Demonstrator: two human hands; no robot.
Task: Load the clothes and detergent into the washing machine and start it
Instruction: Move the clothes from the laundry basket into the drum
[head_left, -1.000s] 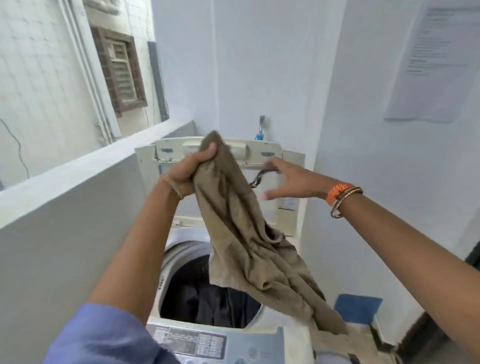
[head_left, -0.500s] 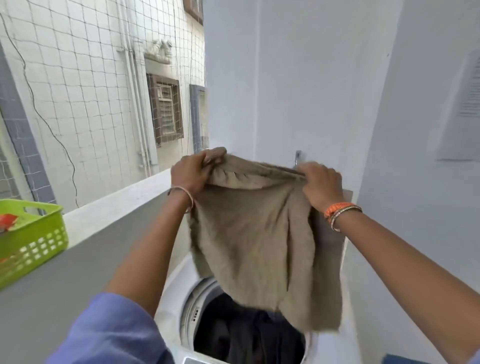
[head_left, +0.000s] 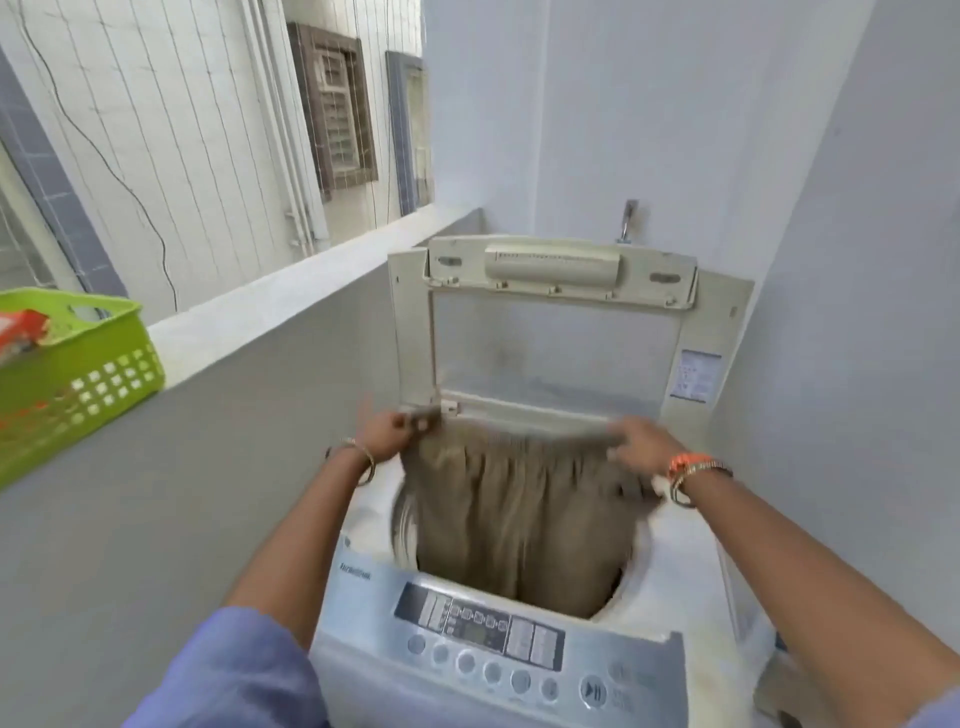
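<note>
In a narrow pale-walled balcony nook, the washing machine (head_left: 519, 639) stands lid-up, and the brown garment (head_left: 519, 509) hangs straight into its drum, waistband stretched crosswise between left hand (head_left: 387, 431) and right hand (head_left: 641, 441), each grip pinched on it

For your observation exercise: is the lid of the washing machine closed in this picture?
No: the lid stands raised at the back, and both hands lower a tan garment into the open drum.
</note>
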